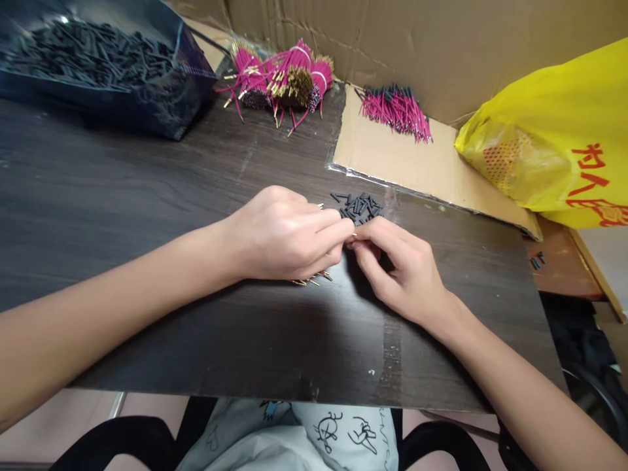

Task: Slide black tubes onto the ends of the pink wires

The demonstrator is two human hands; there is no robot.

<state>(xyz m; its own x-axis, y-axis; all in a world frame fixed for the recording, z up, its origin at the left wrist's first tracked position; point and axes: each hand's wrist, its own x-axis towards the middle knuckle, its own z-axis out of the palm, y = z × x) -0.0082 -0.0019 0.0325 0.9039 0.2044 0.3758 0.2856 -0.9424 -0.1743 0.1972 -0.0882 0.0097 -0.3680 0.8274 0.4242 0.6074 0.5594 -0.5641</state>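
My left hand (284, 235) is closed around a small bunch of wires; only their gold tips (311, 280) poke out below the palm. My right hand (400, 265) pinches its fingertips together against the left fingers at the middle of the dark wooden table (147, 216); what it pinches is too small to make out. Just beyond both hands lies a small heap of short black tubes (358, 206).
A dark bin (161, 104) full of black tubes stands at the back left. Bundles of pink wires with gold ends (284, 78) lie at the back centre. More pink wires (397, 108) rest on a cardboard sheet (417, 167). A yellow plastic bag (554, 137) sits right.
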